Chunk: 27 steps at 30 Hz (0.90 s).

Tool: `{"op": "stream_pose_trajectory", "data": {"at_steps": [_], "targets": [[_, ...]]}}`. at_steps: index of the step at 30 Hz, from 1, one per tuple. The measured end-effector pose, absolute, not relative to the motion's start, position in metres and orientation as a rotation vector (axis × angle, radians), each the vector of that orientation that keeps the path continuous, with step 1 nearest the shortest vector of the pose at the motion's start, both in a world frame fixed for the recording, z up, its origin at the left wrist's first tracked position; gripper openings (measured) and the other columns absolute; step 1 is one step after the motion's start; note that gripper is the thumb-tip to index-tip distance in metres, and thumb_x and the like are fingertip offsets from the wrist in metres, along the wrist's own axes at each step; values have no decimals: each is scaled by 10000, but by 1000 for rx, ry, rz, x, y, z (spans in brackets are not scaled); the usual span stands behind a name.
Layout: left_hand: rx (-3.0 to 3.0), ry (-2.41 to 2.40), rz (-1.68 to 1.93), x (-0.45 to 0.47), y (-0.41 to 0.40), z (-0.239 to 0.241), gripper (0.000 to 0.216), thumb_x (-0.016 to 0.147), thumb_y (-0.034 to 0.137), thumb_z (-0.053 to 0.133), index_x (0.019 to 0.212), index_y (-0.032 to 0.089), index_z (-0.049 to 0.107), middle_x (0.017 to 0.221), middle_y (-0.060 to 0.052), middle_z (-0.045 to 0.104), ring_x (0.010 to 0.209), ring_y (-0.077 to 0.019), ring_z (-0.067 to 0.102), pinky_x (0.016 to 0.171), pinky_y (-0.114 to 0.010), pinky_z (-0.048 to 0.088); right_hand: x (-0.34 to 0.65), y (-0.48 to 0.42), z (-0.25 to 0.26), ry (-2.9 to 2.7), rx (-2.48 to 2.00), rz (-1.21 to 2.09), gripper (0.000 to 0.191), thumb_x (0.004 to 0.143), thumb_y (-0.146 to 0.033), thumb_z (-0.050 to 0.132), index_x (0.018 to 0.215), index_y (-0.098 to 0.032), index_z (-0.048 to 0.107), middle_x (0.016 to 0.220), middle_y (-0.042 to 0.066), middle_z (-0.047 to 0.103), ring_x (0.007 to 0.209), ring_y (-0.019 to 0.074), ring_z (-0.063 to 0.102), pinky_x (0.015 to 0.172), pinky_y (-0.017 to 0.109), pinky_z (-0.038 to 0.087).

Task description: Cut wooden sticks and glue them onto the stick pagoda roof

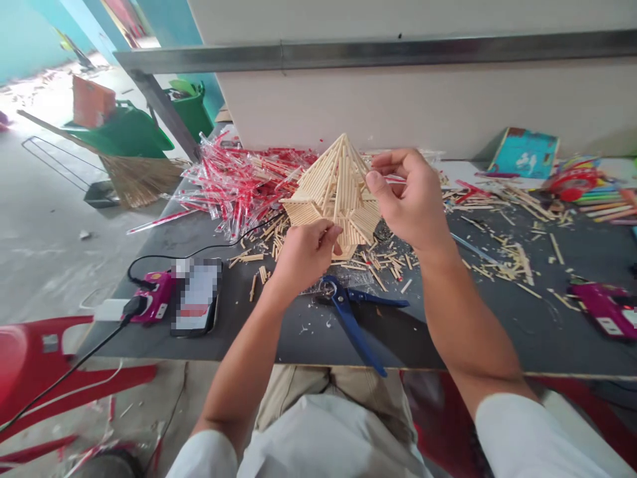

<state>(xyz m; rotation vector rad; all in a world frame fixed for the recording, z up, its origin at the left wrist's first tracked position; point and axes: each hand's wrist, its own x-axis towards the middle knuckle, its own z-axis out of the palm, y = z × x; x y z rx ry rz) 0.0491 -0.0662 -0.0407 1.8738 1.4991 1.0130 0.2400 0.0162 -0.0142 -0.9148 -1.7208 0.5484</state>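
From where I stand, the little stick-built model (323, 174) sits on the dark worktop (413, 345) right between the person's fingers, its peak rising above the left ones and just left of the right ones. The left hand (312, 249) has its fingers curled in against the lower front edge; whether they're pinching a stick there, I can't tell. The right hand (413, 192) is bent beside the sloping side, thumb and forefinger close together at their tips, though I can't make out anything gripped between them. I'd call the thing well along: the pointed top stands up by itself in shape, and slatted panels already fan out round the base. Toward the right fingers, the slope seems to show gaps between its ribs, so that side looks less filled. Plenty of material lies unused: short loose sticks (393, 263) scattered beneath the fingers, and a heap of red-and-clear wrappers (239, 192) beyond the left ones. Blue-handled cutters (351, 320) lie nearer the person, below both sets of fingers.
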Motion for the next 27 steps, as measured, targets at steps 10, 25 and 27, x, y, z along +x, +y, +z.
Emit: {"op": "stream_pose_trajectory", "data": {"at_steps": [10, 25, 27], "targets": [[1962, 1741, 1042, 65, -56, -45, 372, 1058, 321, 442, 776, 203, 655, 640, -22, 711, 601, -150, 636, 685, -318, 410, 243, 28, -13, -1689, -941, 658, 359, 911, -517, 741, 1132, -254, 638, 962, 78, 739, 875, 226, 694, 716, 370, 588], [1946, 1960, 901, 81, -56, -46, 329, 1072, 331, 390, 992, 183, 673, 812, -96, 774, 747, -211, 707, 702, -342, 422, 223, 45, 2, -1686, -889, 632, 620, 885, -593, 758, 1350, -272, 502, 1276, 110, 609, 922, 181, 690, 781, 338, 603], [1943, 1965, 878, 83, -56, -45, 337, 1072, 336, 384, 970, 190, 670, 802, -98, 769, 758, -219, 708, 702, -346, 422, 220, 47, -1, -1662, -905, 680, 725, 899, -607, 738, 1437, -262, 396, 1302, 124, 597, 893, 152, 675, 759, 305, 594]]}}
